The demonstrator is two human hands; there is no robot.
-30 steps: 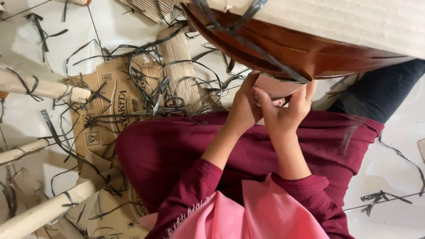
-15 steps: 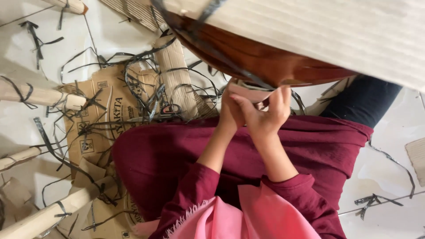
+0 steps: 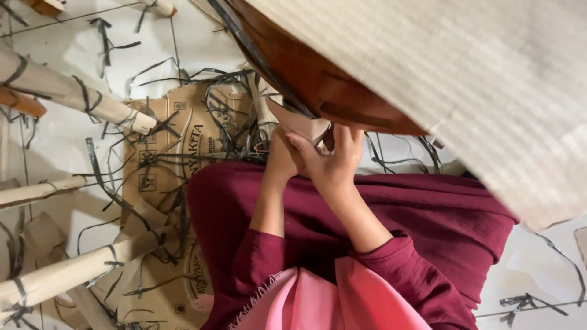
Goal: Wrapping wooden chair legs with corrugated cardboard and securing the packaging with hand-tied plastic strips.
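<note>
Both hands work close together at the lower edge of a brown wooden piece (image 3: 318,85) half under corrugated wrapping (image 3: 465,85). The left hand (image 3: 282,160) and right hand (image 3: 335,162) pinch a tan paper flap (image 3: 298,124). Cut black straps (image 3: 183,153) litter the floor (image 3: 79,49); paper-wrapped poles (image 3: 67,91) lie bundled nearby.

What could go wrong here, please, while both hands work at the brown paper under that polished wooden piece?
The left hand and right hand pinch a flap of brown wrapping paper beneath the curved reddish-brown wooden furniture piece; the thin flap might tear. The piece leans over both hands, so it could slip onto the fingers. Loose black plastic strapping on the flattened brown cardboard could snag a wrist.
</note>
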